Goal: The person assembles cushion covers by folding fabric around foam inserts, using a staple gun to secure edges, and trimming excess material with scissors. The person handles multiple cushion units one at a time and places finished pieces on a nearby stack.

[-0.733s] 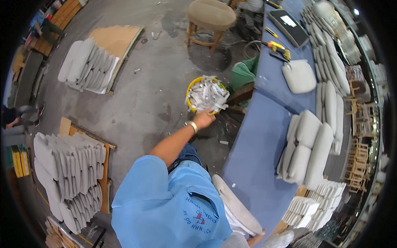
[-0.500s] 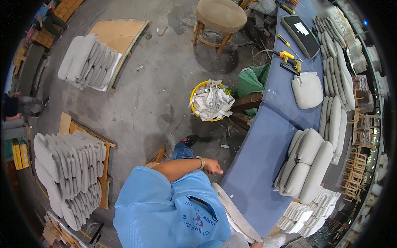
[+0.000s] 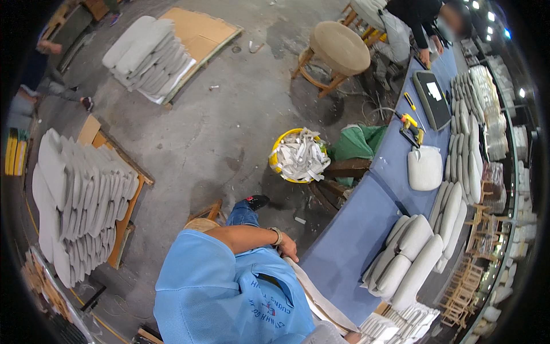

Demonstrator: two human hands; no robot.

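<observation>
Landmark: long blue-covered workbench (image 3: 366,229), running from lower centre up toward the upper right.

Well left of the bench: stacked grey seat pads (image 3: 74,200) on a wooden pallet; a second stack (image 3: 146,54) on a plywood sheet farther up.

Hand (image 3: 286,249), with a wristwatch: lies just off the bench's near left edge, forearm running level across the blue shirt (image 3: 229,292) from left to right, fingers curled loosely downward, gripping nothing visible. Which of the person's hands it is cannot be told; the other is hidden.

Cream fabric strip (image 3: 321,301): nearest item to the hand, flat and narrow, long axis slanting from just under the hand down to the right along the bench's near edge.

Yellow bucket (image 3: 298,156): on the floor left of the bench, filled with white offcuts.

On the bench: white upholstered cushions (image 3: 412,255) in a leaning row; one single white cushion (image 3: 425,167) farther up.
</observation>
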